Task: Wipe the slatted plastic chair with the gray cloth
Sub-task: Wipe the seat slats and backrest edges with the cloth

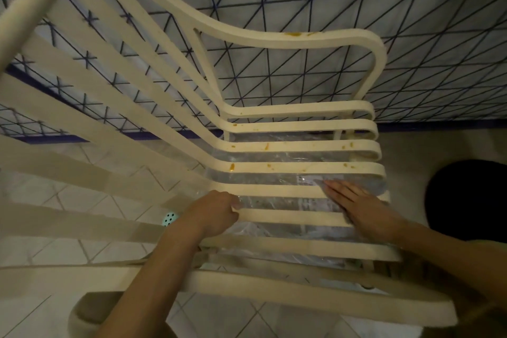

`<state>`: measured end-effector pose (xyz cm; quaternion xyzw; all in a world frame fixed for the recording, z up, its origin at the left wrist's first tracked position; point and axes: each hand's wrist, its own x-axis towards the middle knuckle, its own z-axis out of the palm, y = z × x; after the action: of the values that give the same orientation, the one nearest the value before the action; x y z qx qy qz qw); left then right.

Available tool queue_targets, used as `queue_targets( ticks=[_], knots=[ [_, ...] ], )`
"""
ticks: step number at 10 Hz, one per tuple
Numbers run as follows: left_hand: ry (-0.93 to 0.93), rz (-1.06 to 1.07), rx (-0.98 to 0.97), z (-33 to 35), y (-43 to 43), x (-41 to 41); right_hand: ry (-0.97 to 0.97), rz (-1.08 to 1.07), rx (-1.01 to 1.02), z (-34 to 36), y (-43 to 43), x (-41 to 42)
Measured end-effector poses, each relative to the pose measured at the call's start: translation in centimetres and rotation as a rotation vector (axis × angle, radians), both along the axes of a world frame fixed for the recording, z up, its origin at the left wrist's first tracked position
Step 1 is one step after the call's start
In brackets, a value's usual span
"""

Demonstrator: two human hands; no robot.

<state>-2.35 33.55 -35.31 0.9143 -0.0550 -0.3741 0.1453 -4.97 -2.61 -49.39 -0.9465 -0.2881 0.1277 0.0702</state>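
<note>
A: Getting how far with wiping the slatted plastic chair (274,191)?

B: Judging it as somewhere near the middle, perhaps less. Seeing the near seat slats looking fairly clean, with no spots showing around the hands.

A: And finding the gray cloth (373,186) where?

B: Lying under the right hand (359,207), on the seat slats close to the front edge of the seat. Showing only as a gray border around the fingers, so not being sure of its full shape. Pressing down flat with that hand, fingers straight and close together, not curling round anything.

A: Doing what with the left hand (216,211)?

B: Gripping one seat slat near the bend toward the backrest, with the fingers curling over its edge. Probably steadying the chair.

A: Leaving what to do, then?

B: Leaving quite a lot. Noticing orange-brown stains (232,167) dotting the slat just beyond the hands and the farther slats too, and a smear sitting on the far armrest (260,38). Seeing no sign of wiping there yet. Not being able to judge the backrest slats at the left, being too blurred for that. Expecting the cloth to be needed across the far slats first, then up on the armrest.
</note>
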Motion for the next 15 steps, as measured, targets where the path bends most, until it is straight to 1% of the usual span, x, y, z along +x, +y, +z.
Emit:
queue_targets(
  ticks=[1,2,3,5,6,7,8,9,10,11,12,13,14,15],
  knots=[
    [0.004,0.009,0.001,-0.1,-0.2,0.0,-0.004,-0.104,-0.018,-0.4,-3.5,-1.0],
    [0.021,0.025,-0.014,-0.2,0.0,0.1,0.006,-0.296,0.143,-0.1,-4.9,-1.6],
    [0.021,0.022,-0.028,-0.3,-0.2,0.1,-0.067,-0.270,0.203,-0.1,-4.4,-1.4],
    [0.020,0.016,-0.050,-0.5,-1.1,0.1,-0.062,-0.029,0.055,0.1,-4.7,-0.2],
    [-0.006,0.023,-0.039,-0.2,-0.7,0.1,-0.080,0.019,-0.003,0.5,-0.5,1.1],
    [-0.028,0.015,-0.017,0.4,-0.4,-0.2,-0.066,0.027,0.084,-0.4,5.1,2.2],
    [-0.040,0.046,-0.013,1.0,0.1,-0.3,0.024,0.108,0.093,-1.8,9.8,3.6],
    [-0.097,0.100,0.017,2.0,1.5,0.0,0.350,-0.137,0.500,-1.8,14.4,4.5],
    [-0.185,0.155,0.087,3.7,2.9,0.2,0.215,0.022,0.320,-0.3,17.7,5.2],
    [-0.373,0.260,0.111,5.9,4.3,-0.1,0.152,0.082,0.196,-0.8,19.8,5.3],
    [-0.524,0.440,0.041,7.4,5.2,-0.9,0.203,0.001,0.210,-0.4,21.3,5.5],
    [-0.524,0.678,-0.198,7.6,4.8,-2.3,0.129,-0.089,0.186,1.0,22.1,6.2],
    [-0.578,0.853,-0.350,7.0,4.0,-4.0,0.194,-0.156,0.206,1.0,21.9,6.5],
    [-0.671,0.993,-0.487,7.5,3.5,-4.1,0.213,-0.196,0.297,1.6,22.0,6.0]
  ],
)
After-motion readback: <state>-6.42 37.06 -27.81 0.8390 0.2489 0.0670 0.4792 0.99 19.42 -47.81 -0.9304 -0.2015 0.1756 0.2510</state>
